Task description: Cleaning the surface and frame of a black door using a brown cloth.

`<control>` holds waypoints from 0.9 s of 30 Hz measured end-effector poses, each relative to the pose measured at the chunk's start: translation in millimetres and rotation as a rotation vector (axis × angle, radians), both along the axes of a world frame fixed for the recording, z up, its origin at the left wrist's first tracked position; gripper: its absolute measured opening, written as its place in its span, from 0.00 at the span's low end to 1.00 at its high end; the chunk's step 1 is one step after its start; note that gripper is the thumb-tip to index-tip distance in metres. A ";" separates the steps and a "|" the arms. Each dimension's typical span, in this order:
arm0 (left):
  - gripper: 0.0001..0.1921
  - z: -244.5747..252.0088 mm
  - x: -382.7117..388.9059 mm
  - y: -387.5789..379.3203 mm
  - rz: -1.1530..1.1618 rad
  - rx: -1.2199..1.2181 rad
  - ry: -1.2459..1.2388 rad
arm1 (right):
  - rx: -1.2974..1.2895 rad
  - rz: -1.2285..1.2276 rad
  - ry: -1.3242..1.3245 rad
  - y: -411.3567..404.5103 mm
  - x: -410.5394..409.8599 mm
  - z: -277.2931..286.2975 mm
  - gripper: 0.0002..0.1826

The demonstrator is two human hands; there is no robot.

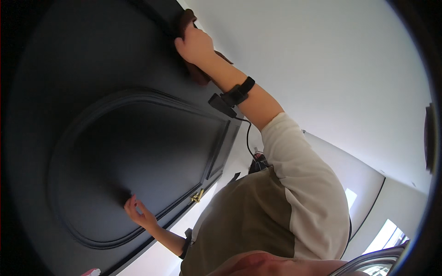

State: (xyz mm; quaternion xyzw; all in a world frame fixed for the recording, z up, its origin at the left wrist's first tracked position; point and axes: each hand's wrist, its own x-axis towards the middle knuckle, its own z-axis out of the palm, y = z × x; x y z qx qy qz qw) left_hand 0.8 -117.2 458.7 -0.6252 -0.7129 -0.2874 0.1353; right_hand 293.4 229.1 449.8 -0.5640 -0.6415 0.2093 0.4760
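Note:
A brown cloth is bunched under my right hand, which presses it against the edge of a black panelled door. Part of the cloth sticks out past my fingers and part hangs below my wrist. My left hand is raised at the door's arched panel moulding, its fingers bent and apart and holding nothing. Its fingertips are at the panel face, over a dark shadow; whether they touch it I cannot tell. A brass lever handle is fixed near the door's edge, to the right of my left hand.
A white wall runs beside the door. Black straps with a device and a cable are on my right forearm. Behind my body a dark bag-like thing shows partly. A red and white object is cut off at the bottom. A window is behind.

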 end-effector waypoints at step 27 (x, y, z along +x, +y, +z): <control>0.07 -12.5 -4.7 -4.0 -0.043 0.040 -0.063 | 0.378 -0.084 -0.065 12.9 -15.7 165.5 0.28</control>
